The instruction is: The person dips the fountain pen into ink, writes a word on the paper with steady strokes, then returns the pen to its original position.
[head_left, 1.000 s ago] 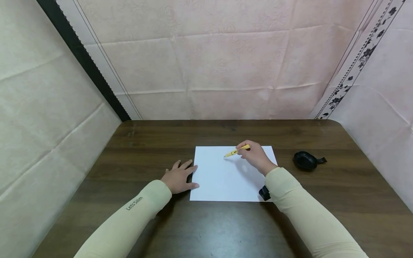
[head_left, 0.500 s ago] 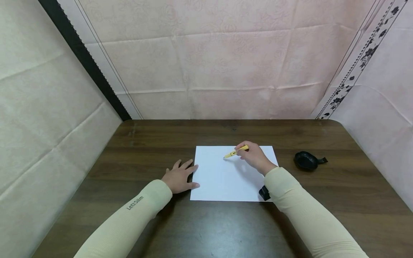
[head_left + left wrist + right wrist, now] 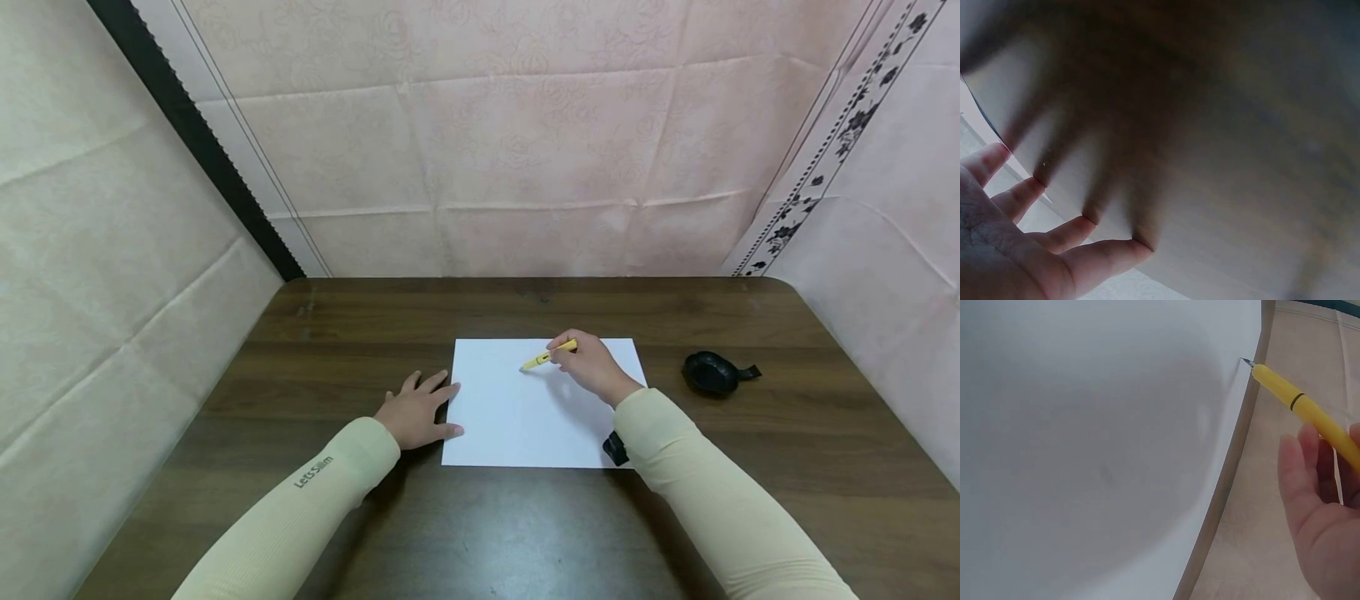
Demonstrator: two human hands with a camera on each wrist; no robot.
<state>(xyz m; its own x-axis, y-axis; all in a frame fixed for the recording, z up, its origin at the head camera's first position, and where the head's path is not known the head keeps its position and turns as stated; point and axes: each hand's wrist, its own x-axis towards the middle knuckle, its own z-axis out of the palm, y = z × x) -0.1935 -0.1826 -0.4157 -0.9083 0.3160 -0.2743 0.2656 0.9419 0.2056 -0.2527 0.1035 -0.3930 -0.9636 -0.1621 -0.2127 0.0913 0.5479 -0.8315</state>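
I see the right hand pinching a slim yellow pen, its tip near a white rectangular paper sheet's far edge. The left hand, fingers spread, touches the sheet's left edge.

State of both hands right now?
Left hand: open, fingers spread, at the left edge of the white rectangular paper sheet.
Right hand: holding the yellow cylindrical pen.

From 6 o'clock, the head view looks forward and down; both wrist views sit close, the right sharing its white rectangular paper.
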